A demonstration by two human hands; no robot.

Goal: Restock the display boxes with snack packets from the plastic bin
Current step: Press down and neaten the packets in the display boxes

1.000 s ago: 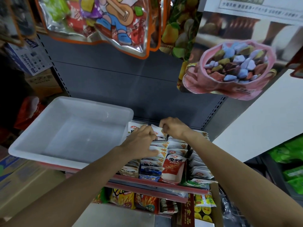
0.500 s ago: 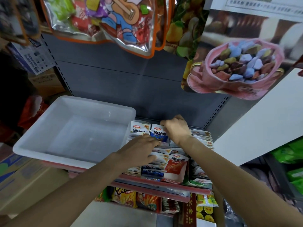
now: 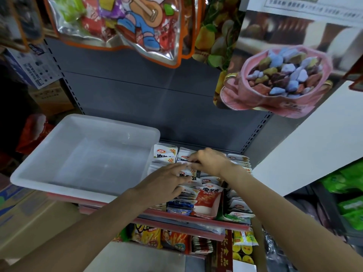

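Observation:
A white plastic bin [image 3: 39, 173] sits on the shelf at the left, and nothing shows inside it. To its right stand display boxes [image 3: 206, 211] packed with rows of white snack packets [image 3: 165, 156]. My left hand [image 3: 167, 183] lies flat on the middle row of packets, fingers stretched out. My right hand [image 3: 208, 161] reaches over the back of that row and pinches the top edge of a packet there. The packets under both hands are partly hidden.
Large candy bags [image 3: 137, 26] and a pink sweets bag [image 3: 279, 81] hang overhead. The grey shelf back panel [image 3: 147, 99] is behind the boxes. A lower shelf holds orange and yellow snack bags [image 3: 172, 240]. Cardboard boxes [image 3: 29, 218] stand at the left, green packets [image 3: 351, 205] at the right.
My left hand slid forward along the middle row and flattened on the packets. My right hand came down and leftward onto the back packets. The view tilted up slightly.

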